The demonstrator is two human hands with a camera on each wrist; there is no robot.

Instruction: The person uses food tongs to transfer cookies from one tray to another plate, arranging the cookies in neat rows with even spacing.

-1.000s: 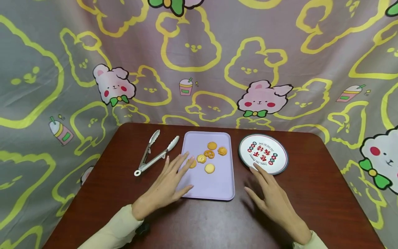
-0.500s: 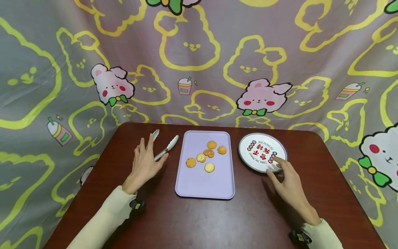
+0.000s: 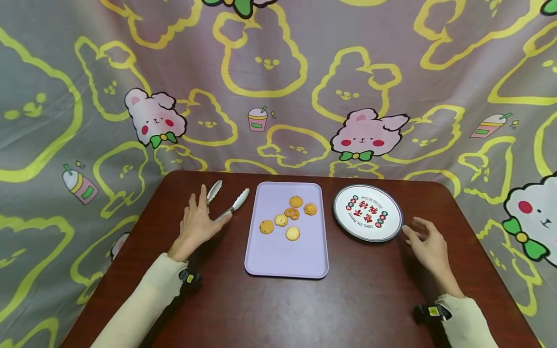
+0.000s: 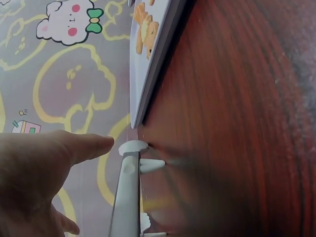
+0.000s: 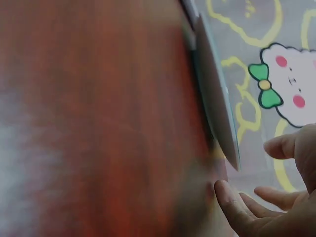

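My left hand (image 3: 196, 223) hovers over a pair of metal tongs (image 3: 241, 199) with white scalloped tips, fingers spread and thumb apart, hiding their hinge end. In the left wrist view, one arm of the tongs (image 4: 127, 192) rises beside the thumb, and the hand holds nothing. On the right, my right hand (image 3: 428, 246) is at the right rim of a round white plate (image 3: 369, 212) with red lettering and a dark edge. Its thumb and fingers are parted and bent around the plate's edge (image 5: 232, 143) in the right wrist view, with gaps showing on either side.
Between the hands lies a lilac rectangular tray (image 3: 287, 261). Several cookies rest on it, among them a pretzel-shaped one (image 3: 292, 213) and a swirled one (image 3: 310, 209). The brown table (image 3: 278, 314) ends at a patterned curtain (image 3: 270, 72) behind and at the sides.
My left hand has moved left from over the tray's edge to above the tongs. My right hand has gone from the plate's front edge round to its right rim.
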